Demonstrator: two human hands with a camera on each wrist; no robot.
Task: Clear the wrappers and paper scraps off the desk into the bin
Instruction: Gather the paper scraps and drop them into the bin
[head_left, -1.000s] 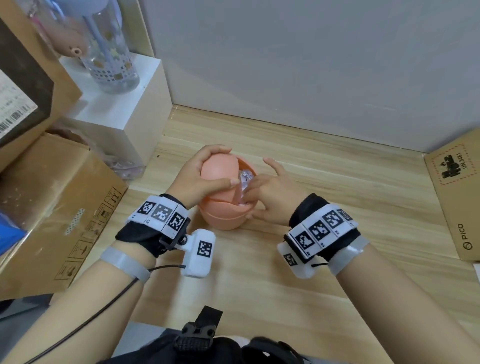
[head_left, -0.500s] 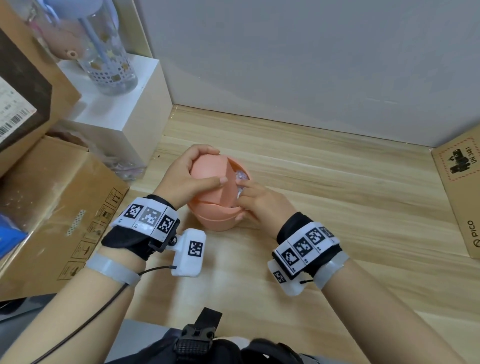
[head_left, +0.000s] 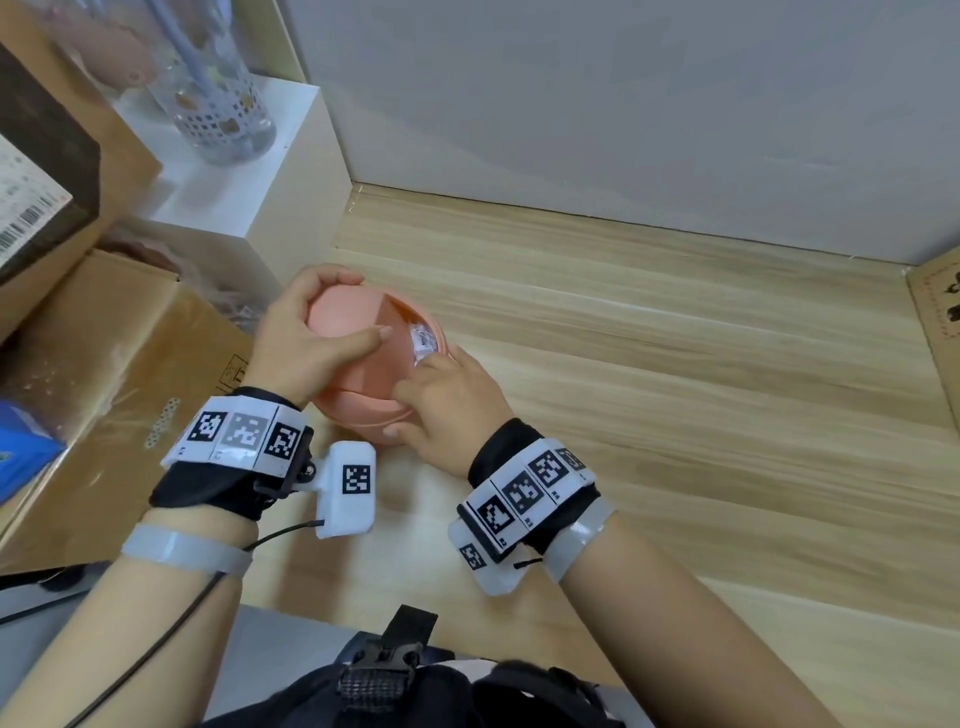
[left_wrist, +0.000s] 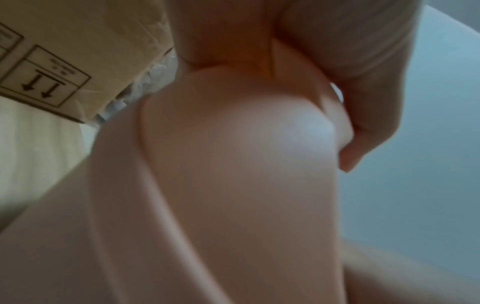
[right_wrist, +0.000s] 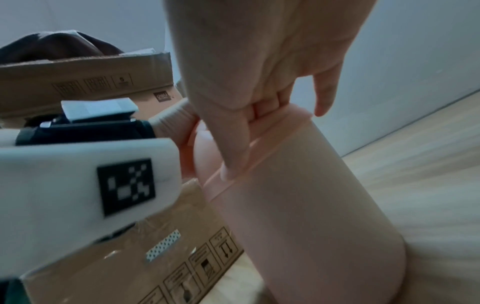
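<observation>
Right hand (head_left: 447, 400) sits nearest the camera, resting against the near right side of a small round salmon-pink plastic desk bin (head_left: 363, 415), its fingers bent over the rim and poking a crumpled shiny silver-white wrapper (head_left: 423, 349) down into the opening; whether the fingertips actually pinch the wrapper is hidden from view. In the right wrist view that hand (right_wrist: 259, 82) has its thumb lying along the ridge below the bin's (right_wrist: 298, 205) rim. Left hand (head_left: 306, 343), just beside it, curves over the bin's domed pink swing lid (head_left: 337, 327), thumb on the near face and fingers wrapped over the top, tilting the lid so the gap opens on the right. The left wrist view shows the same grasp, the thumb (left_wrist: 363, 123) pressed on the smooth lid (left_wrist: 233, 164). Both wrists wear black bands with white square-coded markers. The bin stands on a pale wooden desk (head_left: 675, 389), the wrapper lodged in its mouth. To the left lies a brown cardboard box (head_left: 104, 374) with printed handling symbols. Further back, a white block shelf (head_left: 249, 182) carries a clear patterned plastic bottle (head_left: 223, 114), against a grey wall (head_left: 623, 104)
</observation>
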